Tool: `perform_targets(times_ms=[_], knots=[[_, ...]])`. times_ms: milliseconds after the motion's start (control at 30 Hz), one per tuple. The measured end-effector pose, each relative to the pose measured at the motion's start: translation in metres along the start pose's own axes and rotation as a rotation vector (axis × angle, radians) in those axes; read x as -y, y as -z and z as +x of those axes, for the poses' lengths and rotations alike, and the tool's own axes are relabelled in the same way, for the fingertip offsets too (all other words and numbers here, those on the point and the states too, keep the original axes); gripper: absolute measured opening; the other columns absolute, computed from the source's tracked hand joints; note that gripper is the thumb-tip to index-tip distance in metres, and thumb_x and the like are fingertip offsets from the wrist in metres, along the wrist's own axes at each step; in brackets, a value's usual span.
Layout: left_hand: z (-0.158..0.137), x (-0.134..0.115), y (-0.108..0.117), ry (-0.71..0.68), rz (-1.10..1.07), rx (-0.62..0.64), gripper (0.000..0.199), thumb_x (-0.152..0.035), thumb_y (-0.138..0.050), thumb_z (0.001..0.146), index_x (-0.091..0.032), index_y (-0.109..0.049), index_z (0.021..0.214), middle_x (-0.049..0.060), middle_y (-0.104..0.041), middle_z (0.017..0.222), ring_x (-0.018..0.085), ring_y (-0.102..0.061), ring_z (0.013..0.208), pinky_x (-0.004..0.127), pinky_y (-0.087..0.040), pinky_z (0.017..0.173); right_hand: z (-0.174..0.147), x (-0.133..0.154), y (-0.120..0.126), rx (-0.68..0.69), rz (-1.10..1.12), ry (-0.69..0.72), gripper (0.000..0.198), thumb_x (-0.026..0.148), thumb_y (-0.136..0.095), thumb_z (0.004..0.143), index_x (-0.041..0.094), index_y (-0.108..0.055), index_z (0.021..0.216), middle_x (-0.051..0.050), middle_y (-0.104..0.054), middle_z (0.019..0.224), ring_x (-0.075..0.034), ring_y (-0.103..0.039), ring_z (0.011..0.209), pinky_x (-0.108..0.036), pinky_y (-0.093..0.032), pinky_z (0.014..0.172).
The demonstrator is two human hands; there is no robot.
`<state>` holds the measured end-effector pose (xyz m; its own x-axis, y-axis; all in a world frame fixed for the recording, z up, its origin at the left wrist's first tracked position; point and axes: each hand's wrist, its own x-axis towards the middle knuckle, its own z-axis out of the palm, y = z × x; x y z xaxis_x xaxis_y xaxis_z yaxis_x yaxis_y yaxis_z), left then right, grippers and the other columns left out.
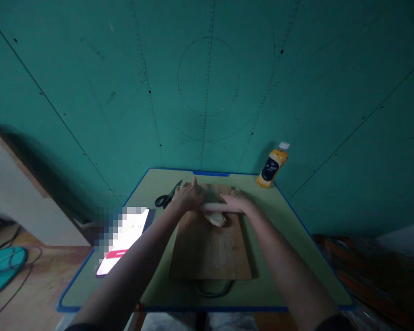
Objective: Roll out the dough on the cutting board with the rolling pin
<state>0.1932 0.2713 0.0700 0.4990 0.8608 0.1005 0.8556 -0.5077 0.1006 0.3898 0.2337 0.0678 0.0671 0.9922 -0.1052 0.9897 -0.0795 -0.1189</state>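
Note:
A pale rolling pin [214, 207] lies crosswise over a flattened piece of dough [216, 219] on a wooden cutting board [210, 257]. My left hand [188, 196] is on the pin's left end, with one finger raised. At the other end, my right hand [237, 201] is closed around the pin. Part of the dough shows on the near side of the pin; the pin covers some of it. Black-handled scissors [163, 199] rest just left of my left hand.
All this is on a light table with a blue rim [296, 211]. A lit phone or tablet [124, 236], partly pixelated, lies at the left, near my left forearm. A bottle with an orange drink [272, 165] stands at the back right. A green wall [207, 92] rises behind.

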Motion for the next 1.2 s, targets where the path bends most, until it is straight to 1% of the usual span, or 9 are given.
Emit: perform_targets(times_ms=[100,167,267,367,500,633,900,1100,1200], knots=[[0.011,-0.002,0.003,0.095,-0.029,-0.059,0.051,-0.039,-0.046,0.086,-0.016,-0.047,0.132,0.016,-0.058,0.129,0.03,-0.054,0.118,0.042,-0.042,0.095,0.01,0.002,0.006,0.0,0.056,-0.135,0.061,0.055,-0.034,0.092,0.016,-0.048,0.138,-0.017,-0.054,0.135,-0.03,-0.054,0.12,-0.042,-0.041,0.094],[0.017,-0.002,0.002,0.108,-0.038,-0.066,0.043,-0.037,-0.042,0.089,-0.015,-0.054,0.124,0.015,-0.063,0.121,0.026,-0.059,0.11,0.037,-0.045,0.092,0.016,0.004,0.01,-0.048,0.081,-0.126,0.059,0.048,-0.03,0.095,0.012,-0.043,0.14,-0.019,-0.049,0.14,-0.029,-0.049,0.125,-0.042,-0.037,0.098],[0.023,0.001,-0.001,0.063,-0.038,-0.01,0.039,-0.038,-0.034,0.093,-0.015,-0.063,0.106,0.014,-0.067,0.109,0.023,-0.063,0.101,0.033,-0.046,0.087,0.023,0.005,0.012,-0.036,0.069,0.01,0.049,0.042,-0.029,0.096,0.013,-0.059,0.124,-0.017,-0.057,0.131,-0.026,-0.052,0.12,-0.037,-0.036,0.099],[0.024,0.003,-0.004,0.014,-0.03,0.026,0.043,-0.039,-0.03,0.095,-0.016,-0.065,0.1,0.013,-0.069,0.105,0.022,-0.065,0.097,0.032,-0.047,0.084,0.029,0.004,0.01,0.007,0.061,0.035,0.046,0.041,-0.03,0.097,0.016,-0.067,0.109,-0.015,-0.064,0.121,-0.025,-0.054,0.116,-0.034,-0.037,0.097],[0.024,0.002,-0.002,0.021,-0.015,0.044,0.044,-0.043,-0.031,0.094,-0.015,-0.065,0.1,0.014,-0.069,0.104,0.024,-0.066,0.095,0.033,-0.048,0.08,0.031,0.002,0.006,0.001,0.059,0.022,0.043,0.037,-0.033,0.096,0.013,-0.067,0.106,-0.017,-0.064,0.118,-0.025,-0.053,0.116,-0.035,-0.037,0.097],[0.019,0.0,-0.001,0.033,-0.05,0.03,0.044,-0.046,-0.035,0.092,-0.016,-0.065,0.1,0.013,-0.069,0.101,0.024,-0.066,0.094,0.032,-0.048,0.078,0.023,0.003,0.004,-0.014,0.067,-0.011,0.043,0.038,-0.034,0.095,0.011,-0.065,0.107,-0.019,-0.062,0.117,-0.027,-0.054,0.114,-0.036,-0.039,0.094],[0.004,0.001,-0.009,0.024,-0.13,0.019,0.042,-0.048,-0.039,0.091,-0.017,-0.064,0.102,0.012,-0.067,0.103,0.024,-0.062,0.1,0.036,-0.045,0.09,-0.005,0.008,0.005,-0.028,0.09,-0.055,0.036,0.037,-0.036,0.094,0.016,-0.062,0.107,-0.015,-0.061,0.116,-0.026,-0.055,0.111,-0.035,-0.039,0.092],[-0.006,-0.004,-0.005,0.071,-0.094,-0.067,0.047,-0.051,-0.035,0.092,-0.017,-0.057,0.116,0.014,-0.06,0.118,0.026,-0.054,0.113,0.04,-0.043,0.094,-0.014,0.012,0.006,-0.061,0.097,-0.129,0.041,0.036,-0.039,0.09,0.017,-0.054,0.123,-0.016,-0.055,0.126,-0.028,-0.052,0.116,-0.038,-0.039,0.093],[-0.012,-0.008,-0.002,0.117,-0.058,-0.111,0.05,-0.052,-0.033,0.093,-0.016,-0.055,0.12,0.017,-0.057,0.123,0.029,-0.051,0.118,0.043,-0.042,0.095,-0.02,0.014,0.008,-0.083,0.098,-0.169,0.044,0.036,-0.041,0.088,0.017,-0.051,0.126,-0.016,-0.053,0.128,-0.029,-0.052,0.116,-0.04,-0.04,0.093]])
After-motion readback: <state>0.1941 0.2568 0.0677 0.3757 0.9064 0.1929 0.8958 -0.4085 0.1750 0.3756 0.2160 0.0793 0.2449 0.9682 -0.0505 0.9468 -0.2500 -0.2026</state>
